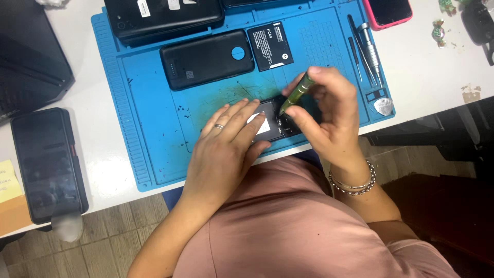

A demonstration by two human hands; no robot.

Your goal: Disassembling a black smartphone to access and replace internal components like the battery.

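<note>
Blue ribbed mat; right hand pinches slim green screwdriver, seemingly metal.

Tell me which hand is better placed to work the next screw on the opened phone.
Right. The right hand already grips the green screwdriver, tip on the opened phone. The left hand lies flat on it, steadying.

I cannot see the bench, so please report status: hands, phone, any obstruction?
Left hand flat on opened phone. Right hand holds green screwdriver, tip on phone. Nothing in the way.
</note>
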